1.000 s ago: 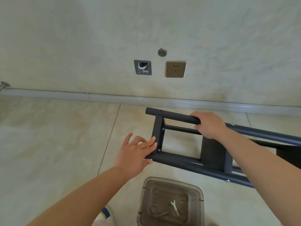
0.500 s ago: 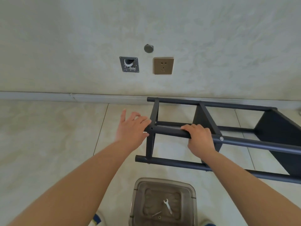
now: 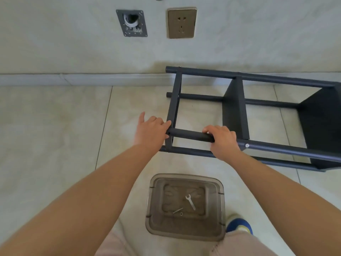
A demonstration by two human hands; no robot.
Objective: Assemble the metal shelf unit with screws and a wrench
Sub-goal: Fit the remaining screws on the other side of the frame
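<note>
Head view, looking down: the dark metal shelf unit point(image 3: 238, 115) lies on its side on the tiled floor point(image 3: 55, 126), its far rail close along the baseboard point(image 3: 92, 79) and its length running off to the right. The right hand point(image 3: 222, 142) is wrapped over the near upper tube, fingers curled round it, just left of a silver screw head point(image 3: 247, 145) showing in that tube. The left hand point(image 3: 150, 132) sits at the tube's open end, fingers fairly straight and laid against the end frame, thumb sticking up and away; it touches rather than grips.

Nearer the person, a clear lidded plastic box point(image 3: 186, 206) sits on the floor between the two forearms, apart from the shelf. On its lid lies a small silver wrench point(image 3: 190, 201), with a thin metal rod point(image 3: 177, 210) and a tiny ring-shaped part point(image 3: 181, 214) just beside it.

Up on the wall, a brass-coloured socket point(image 3: 181, 22) with a grey metal plate point(image 3: 132, 23) to its left. A blue shoe point(image 3: 239, 225) peeks in at the bottom right of the box.
</note>
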